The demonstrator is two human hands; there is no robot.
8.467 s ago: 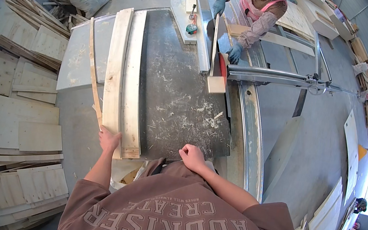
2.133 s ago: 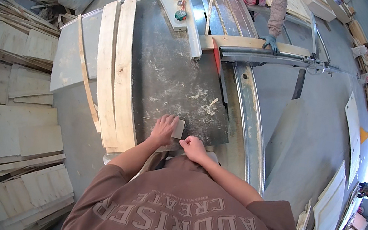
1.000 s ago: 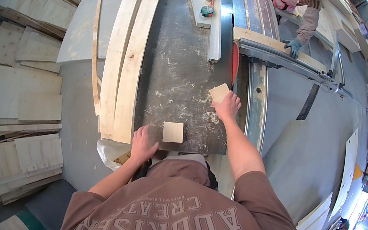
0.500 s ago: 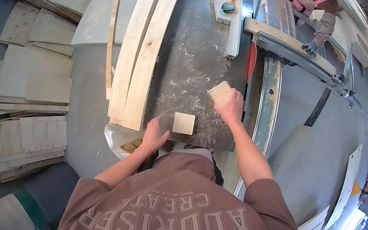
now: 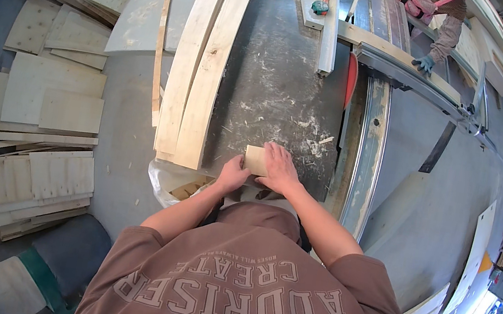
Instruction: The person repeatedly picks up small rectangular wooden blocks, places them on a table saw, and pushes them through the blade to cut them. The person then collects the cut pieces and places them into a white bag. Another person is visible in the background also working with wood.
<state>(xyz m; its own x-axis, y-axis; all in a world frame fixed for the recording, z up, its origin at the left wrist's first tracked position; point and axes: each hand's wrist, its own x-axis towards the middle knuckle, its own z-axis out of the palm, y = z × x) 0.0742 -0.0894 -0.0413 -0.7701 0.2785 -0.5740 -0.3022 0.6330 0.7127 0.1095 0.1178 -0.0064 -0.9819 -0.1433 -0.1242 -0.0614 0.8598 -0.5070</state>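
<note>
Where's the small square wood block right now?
In the head view the small wood block lies at the near edge of the dark saw table, between the left hand and right hand, right of the long boards.

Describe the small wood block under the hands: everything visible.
The small wood block is a pale, squarish piece of what looks like plain sawn wood, lying flat near the front edge of the dark saw table amid sawdust. The right hand covers its right part from above; the left hand touches its lower left corner. Whether it is one piece or a stack cannot be told. It lies apart from the long boards to its left.
</note>
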